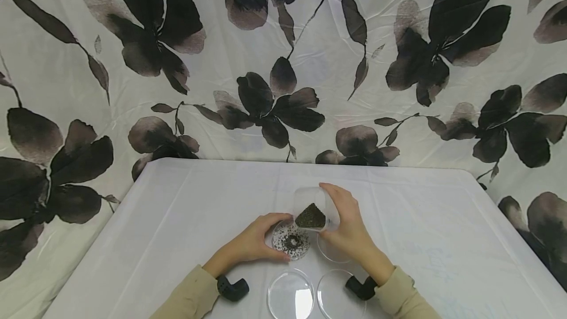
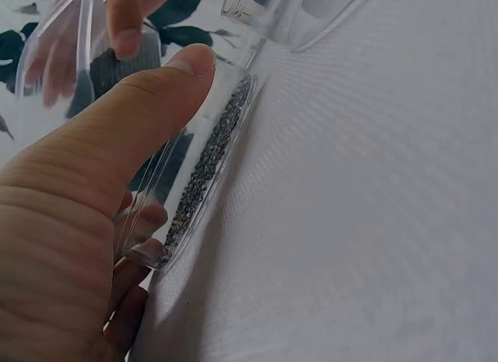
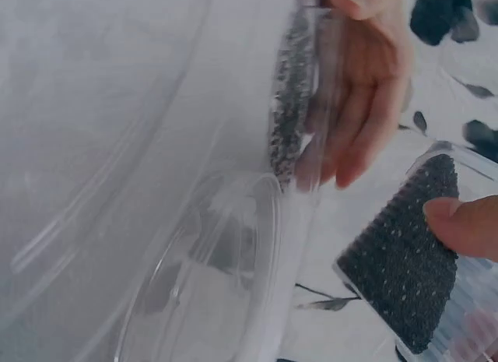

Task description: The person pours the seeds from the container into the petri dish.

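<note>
A white table (image 1: 199, 201) lies beneath the left hand (image 1: 254, 240) and right hand (image 1: 350, 228); beyond them hangs a pale cloth (image 1: 212, 63) with dark flowers (image 1: 256, 96)

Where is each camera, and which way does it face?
Head: worn there, facing forward and down over the table; left hand, right hand, sleeves show.
Left wrist: worn there, facing the granule dish; both hands show.
Right wrist: worn there, facing the tub and dish; both hands show.
Shared by both wrist views: dish, tub.
</note>
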`<move>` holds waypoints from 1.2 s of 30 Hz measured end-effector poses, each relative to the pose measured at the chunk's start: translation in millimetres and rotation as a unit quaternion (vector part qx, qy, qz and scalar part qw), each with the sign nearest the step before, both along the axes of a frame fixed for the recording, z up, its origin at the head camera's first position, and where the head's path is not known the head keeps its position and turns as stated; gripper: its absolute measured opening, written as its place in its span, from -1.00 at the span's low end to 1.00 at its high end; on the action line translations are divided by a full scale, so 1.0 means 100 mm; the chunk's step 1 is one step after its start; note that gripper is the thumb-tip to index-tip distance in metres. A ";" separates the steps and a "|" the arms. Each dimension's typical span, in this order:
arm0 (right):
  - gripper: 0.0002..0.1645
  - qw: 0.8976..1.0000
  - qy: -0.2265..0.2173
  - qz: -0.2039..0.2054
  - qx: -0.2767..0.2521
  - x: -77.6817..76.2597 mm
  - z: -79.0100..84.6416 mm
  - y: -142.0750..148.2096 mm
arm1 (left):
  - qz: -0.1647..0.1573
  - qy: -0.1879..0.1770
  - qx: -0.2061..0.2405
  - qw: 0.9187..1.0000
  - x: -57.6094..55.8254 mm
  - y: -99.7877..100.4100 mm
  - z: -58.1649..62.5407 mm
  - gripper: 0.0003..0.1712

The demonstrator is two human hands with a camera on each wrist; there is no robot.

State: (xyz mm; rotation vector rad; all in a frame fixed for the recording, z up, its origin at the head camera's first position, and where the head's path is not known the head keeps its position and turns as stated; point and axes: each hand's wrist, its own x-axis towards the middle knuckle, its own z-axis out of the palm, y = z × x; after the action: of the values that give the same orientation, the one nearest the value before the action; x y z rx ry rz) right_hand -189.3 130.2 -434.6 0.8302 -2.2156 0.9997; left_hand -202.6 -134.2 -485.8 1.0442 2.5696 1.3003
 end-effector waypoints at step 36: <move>0.08 0.865 -0.320 0.108 -0.371 -0.36 -0.27 0.76 | 0.000 -0.005 -0.005 1.000 0.00 0.00 -0.03 0.02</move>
State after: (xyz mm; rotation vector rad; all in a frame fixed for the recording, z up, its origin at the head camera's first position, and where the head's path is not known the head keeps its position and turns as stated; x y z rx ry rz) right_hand -225.2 206.6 -461.8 0.4058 -1.9267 2.3070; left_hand -203.0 -133.9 -488.8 1.0320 2.5659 1.2879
